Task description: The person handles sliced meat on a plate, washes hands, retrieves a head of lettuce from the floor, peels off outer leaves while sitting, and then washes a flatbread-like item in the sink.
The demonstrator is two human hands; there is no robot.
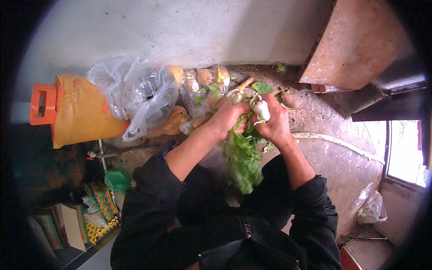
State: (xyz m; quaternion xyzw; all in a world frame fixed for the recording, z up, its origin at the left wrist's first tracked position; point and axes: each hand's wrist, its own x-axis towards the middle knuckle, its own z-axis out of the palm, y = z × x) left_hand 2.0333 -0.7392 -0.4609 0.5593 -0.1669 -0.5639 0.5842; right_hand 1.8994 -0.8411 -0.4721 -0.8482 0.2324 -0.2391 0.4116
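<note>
Close together in front of my knees, both hands hold leafy vegetables. My left hand grips a leafy green vegetable; its bright green leaves hang down towards my lap. A pale root end shows above that hand's knuckles. In my right hand is a white, bulb-like vegetable base, held between thumb and fingers. Whether it joins the hanging leaves is hidden by my hands. Just beyond the right hand, a reddish root vegetable lies on the dirty floor.
Clear plastic bags and bagged round produce line the wall, beside an orange container at left. A pale hose crosses the floor at right. A wooden board leans at upper right; a crate sits lower left.
</note>
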